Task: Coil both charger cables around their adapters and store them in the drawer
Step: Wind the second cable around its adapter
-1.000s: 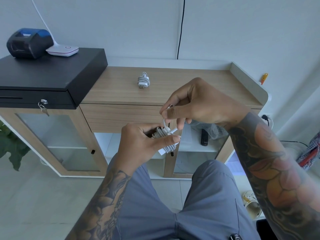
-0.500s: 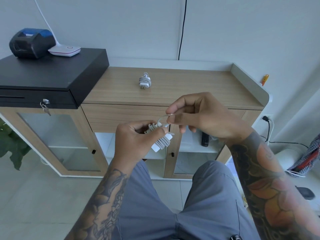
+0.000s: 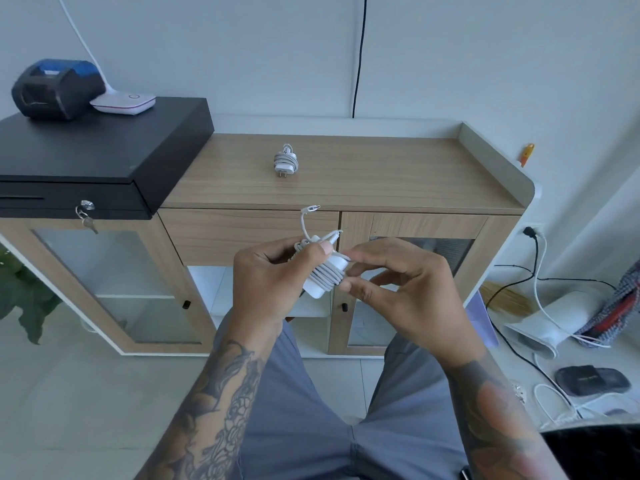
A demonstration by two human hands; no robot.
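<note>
My left hand [image 3: 273,282] grips the white square charger adapter w/ grey-white cable wound round it [image 3: 323,273], thumb pressed over the coils near the top, other fingers curled behind it. My right hand [image 3: 398,282] sits just beside it on the right; its fingers [image 3: 349,268] pinch at the edge of the coil, prob. on the last bit of cable, tho I can't tell exactly which strand. The bundle is held in the air, above my lap and in front of the closed wooden drawer front [image 3: 249,233], not on any surface.

Step in hand, as I judge it: finishing coil no. 2. Most of the cable is wrapped; a short loose tail w/ the small plug end [image 3: 310,208] sticks up above the adapter, unsecured.

The other small white adapter w/ its cable already coiled [image 3: 286,162] lies on the wooden cabinet surface [image 3: 398,174], well apart from my hands, near the middle-back.

Next move calls for: tuck or wrap that free tail under a turn so the coil won't spring loose, keep thumb pressure on the wraps meanwhile. Then one hand must let go to pull the drawer open; it looks shut now, no handle visible from here. Both bundles go in after.
</note>
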